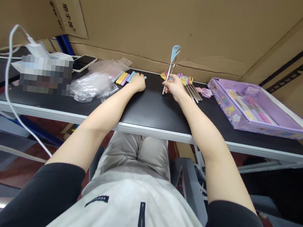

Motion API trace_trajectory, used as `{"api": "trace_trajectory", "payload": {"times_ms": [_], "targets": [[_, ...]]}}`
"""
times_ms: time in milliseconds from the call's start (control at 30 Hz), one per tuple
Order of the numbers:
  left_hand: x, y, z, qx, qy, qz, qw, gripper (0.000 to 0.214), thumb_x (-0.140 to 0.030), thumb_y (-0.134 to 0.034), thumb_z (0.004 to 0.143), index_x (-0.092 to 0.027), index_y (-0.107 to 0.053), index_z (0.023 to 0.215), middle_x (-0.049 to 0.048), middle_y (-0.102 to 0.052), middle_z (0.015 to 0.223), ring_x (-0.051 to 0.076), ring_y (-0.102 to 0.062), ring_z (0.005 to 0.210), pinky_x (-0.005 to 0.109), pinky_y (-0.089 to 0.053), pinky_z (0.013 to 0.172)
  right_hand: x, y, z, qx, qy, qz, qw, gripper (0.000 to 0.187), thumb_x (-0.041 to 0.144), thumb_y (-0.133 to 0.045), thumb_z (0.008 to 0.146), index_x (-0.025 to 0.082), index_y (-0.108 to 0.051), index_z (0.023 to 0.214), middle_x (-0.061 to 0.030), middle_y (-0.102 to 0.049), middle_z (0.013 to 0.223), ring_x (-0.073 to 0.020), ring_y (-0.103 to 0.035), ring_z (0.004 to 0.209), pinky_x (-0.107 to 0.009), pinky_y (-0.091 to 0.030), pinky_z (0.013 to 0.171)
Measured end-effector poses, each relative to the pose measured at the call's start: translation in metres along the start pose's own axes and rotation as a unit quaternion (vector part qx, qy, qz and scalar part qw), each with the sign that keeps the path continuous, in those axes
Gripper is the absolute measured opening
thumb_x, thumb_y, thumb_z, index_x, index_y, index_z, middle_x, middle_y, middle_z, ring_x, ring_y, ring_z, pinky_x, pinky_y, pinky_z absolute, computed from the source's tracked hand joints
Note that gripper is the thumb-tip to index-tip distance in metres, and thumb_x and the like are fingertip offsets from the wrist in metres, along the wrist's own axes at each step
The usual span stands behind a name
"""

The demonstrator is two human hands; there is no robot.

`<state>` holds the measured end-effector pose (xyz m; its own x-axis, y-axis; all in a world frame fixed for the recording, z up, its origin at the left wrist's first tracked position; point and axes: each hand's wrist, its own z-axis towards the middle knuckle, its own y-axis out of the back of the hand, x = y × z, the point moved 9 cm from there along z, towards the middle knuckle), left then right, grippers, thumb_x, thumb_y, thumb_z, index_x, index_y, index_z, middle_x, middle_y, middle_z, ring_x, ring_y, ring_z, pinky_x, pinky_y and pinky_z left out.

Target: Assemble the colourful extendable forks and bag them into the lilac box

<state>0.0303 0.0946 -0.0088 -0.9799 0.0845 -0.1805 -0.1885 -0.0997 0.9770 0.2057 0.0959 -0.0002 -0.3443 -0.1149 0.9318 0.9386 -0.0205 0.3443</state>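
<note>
My right hand pinches the metal rod of a back scratcher, which stands upright with its light blue claw on top. Beside that hand, several more back scratchers lie in a row, with metal rods and colourful claws. My left hand rests low over the table, its fingers curled round a light blue handle of which only an end shows. Just left of it, several loose handles in yellow, purple and blue lie side by side.
Clear plastic bags are heaped at the left, near a phone and a white cable. A purple display box with items inside stands at the right. Small pink cards lie by it. Cardboard walls off the back.
</note>
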Motion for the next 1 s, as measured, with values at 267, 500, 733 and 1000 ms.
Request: {"api": "trace_trajectory", "payload": {"times_ms": [267, 500, 733, 1000], "targets": [[0.002, 0.007, -0.007, -0.015, 0.044, -0.042, 0.998, 0.051, -0.017, -0.034, 0.106, -0.002, -0.052, 0.151, 0.0274, -0.055, 0.156, 0.034, -0.055, 0.145, 0.039, -0.042, 0.120, 0.005, 0.002, -0.003, -0.005, -0.003, 0.042, 0.999, 0.010, 0.035, -0.054, 0.108, 0.025, -0.055, 0.110, 0.0044, -0.064, 0.078, -0.0074, -0.052, 0.049, -0.019, -0.054, 0.054], [-0.013, 0.007, -0.004, -0.027, -0.020, -0.086, 0.996, 0.045, -0.013, -0.040, 0.104, -0.003, -0.058, 0.144, 0.0256, -0.064, 0.147, 0.034, -0.061, 0.139, 0.039, -0.047, 0.116, 0.006, 0.004, -0.004, -0.001, 0.003, 0.038, 0.999, 0.018, 0.035, -0.065, 0.104, 0.023, -0.055, 0.096, 0.0020, -0.067, 0.076, -0.0077, -0.053, 0.051, -0.021, -0.056, 0.056], [-0.016, 0.007, -0.002, -0.022, -0.061, -0.148, 0.987, 0.048, -0.009, -0.045, 0.101, -0.011, -0.061, 0.147, 0.0171, -0.068, 0.148, 0.027, -0.063, 0.137, 0.031, -0.046, 0.114, 0.004, 0.009, -0.004, -0.024, -0.012, 0.051, 0.998, 0.014, 0.019, -0.059, 0.103, 0.021, -0.053, 0.090, 0.0003, -0.071, 0.081, -0.0066, -0.053, 0.051, -0.021, -0.058, 0.060], [-0.018, 0.007, 0.002, -0.035, -0.092, -0.243, 0.965, 0.031, -0.027, -0.055, 0.103, -0.013, -0.074, 0.123, 0.0099, -0.080, 0.104, 0.022, -0.071, 0.096, 0.029, -0.052, 0.092, 0.005, 0.013, -0.005, -0.037, -0.022, 0.068, 0.997, 0.013, 0.016, -0.063, 0.097, 0.023, -0.056, 0.105, 0.0030, -0.070, 0.079, -0.0093, -0.059, 0.055, -0.028, -0.063, 0.072]]}}
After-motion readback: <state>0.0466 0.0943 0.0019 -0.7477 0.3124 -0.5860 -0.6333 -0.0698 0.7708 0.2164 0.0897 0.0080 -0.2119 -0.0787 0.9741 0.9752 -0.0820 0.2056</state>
